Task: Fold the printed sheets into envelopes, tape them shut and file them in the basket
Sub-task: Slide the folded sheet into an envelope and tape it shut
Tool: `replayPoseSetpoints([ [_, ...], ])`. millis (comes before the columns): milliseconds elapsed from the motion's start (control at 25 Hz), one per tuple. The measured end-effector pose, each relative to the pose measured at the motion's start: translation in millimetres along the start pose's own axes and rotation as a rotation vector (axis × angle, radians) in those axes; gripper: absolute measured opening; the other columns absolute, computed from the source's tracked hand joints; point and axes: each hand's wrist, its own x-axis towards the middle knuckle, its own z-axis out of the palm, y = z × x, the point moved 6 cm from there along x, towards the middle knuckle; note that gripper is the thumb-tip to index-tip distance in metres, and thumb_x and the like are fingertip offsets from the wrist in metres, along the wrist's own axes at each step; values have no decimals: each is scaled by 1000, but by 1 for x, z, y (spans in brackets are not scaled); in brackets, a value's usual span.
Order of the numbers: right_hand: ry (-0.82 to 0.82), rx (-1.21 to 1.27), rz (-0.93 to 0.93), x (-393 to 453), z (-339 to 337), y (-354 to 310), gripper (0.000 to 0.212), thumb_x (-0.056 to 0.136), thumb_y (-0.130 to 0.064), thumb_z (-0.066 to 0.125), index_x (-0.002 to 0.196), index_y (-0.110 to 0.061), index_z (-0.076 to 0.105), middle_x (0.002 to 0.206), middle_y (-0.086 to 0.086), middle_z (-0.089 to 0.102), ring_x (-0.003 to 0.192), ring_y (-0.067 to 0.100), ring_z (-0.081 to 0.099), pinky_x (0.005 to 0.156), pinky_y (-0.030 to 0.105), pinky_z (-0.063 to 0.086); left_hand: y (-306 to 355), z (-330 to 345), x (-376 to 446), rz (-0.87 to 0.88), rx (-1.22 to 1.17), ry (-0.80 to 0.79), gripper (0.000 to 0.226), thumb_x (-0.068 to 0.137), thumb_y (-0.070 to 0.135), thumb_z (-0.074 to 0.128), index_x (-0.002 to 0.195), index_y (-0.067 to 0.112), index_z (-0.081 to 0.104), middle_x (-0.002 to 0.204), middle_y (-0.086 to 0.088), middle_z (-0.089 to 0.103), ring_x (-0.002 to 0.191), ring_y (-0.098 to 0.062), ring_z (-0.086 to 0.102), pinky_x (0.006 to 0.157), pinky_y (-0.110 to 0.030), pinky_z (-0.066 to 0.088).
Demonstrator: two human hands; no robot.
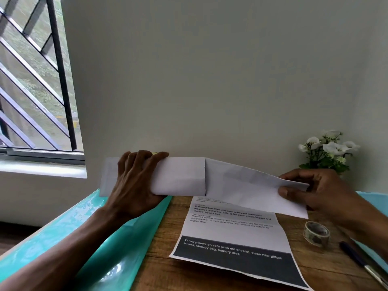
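I hold a folded white sheet up above the wooden table, blank side toward me, with a vertical crease near its middle. My left hand grips its left part, fingers wrapped over the top edge. My right hand pinches its right end between thumb and fingers. Under it a printed sheet with a dark band of white text lies flat on the table. A roll of patterned tape stands to the right of that sheet. No basket is in view.
A glossy teal surface runs along the table's left side, and another teal piece shows at the right. A dark pen lies near the right edge. White flowers stand against the wall. A barred window is at left.
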Motion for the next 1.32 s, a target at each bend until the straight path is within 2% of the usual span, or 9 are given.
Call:
replayPoseSetpoints([
  [120,-42,-23,26,3,-5,4,16,80,-22,83,94,-31,82,90,-10,80,82,19,75,61,27,58,0,0,0,4,10,3,92,67,66,75,145,23,52,126,-6,51,121,-30,45,114,-59,32],
  [240,-70,-35,38,2,-4,4,15,80,-21,84,92,-30,82,87,-8,81,77,17,77,61,29,60,1,3,0,17,23,-36,94,67,67,76,147,25,51,126,-5,51,122,-30,46,116,-56,29],
  [480,-93,13,58,-1,-4,3,17,77,-21,84,93,-27,83,93,0,82,83,23,78,75,43,64,-5,7,-2,2,46,-82,98,64,65,79,149,28,47,126,-2,48,125,-31,44,119,-59,23],
  [800,-100,-93,-40,-9,6,-14,13,80,-32,83,92,-32,81,90,-15,81,81,2,75,69,24,59,17,1,2,62,12,-65,92,64,60,79,144,23,50,122,-3,51,119,-32,47,117,-61,27],
  [920,-136,-298,-76,-10,13,-21,25,78,-44,81,102,-38,77,95,-17,80,87,-8,71,71,17,58,31,-3,3,103,6,-73,90,65,56,75,146,24,50,122,-4,52,121,-32,47,120,-62,23],
  [1040,-80,-450,-220,-16,26,-36,30,83,-49,77,110,-37,77,96,-20,77,88,-10,68,70,11,55,46,-6,3,151,9,-74,89,67,56,71,148,25,49,123,-6,52,122,-32,46,122,-62,20],
  [1160,6,-337,-303,-24,33,-51,22,86,-42,78,107,-37,78,95,-21,77,86,-6,72,73,16,59,62,-10,4,198,-1,-45,90,66,52,74,147,25,51,122,-7,53,122,-34,48,121,-63,22],
  [1240,17,-265,-309,-25,35,-53,19,85,-38,79,104,-36,79,93,-22,78,85,-4,74,75,23,62,67,-11,4,209,-4,-43,91,64,49,77,147,25,51,122,-6,53,122,-34,50,121,-62,23],
  [1320,16,-239,-313,-26,34,-53,14,86,-33,80,100,-35,80,91,-21,78,85,-2,74,76,24,61,66,-8,3,193,-6,-67,91,64,51,77,148,27,51,123,-5,53,124,-33,51,120,-62,24],
])
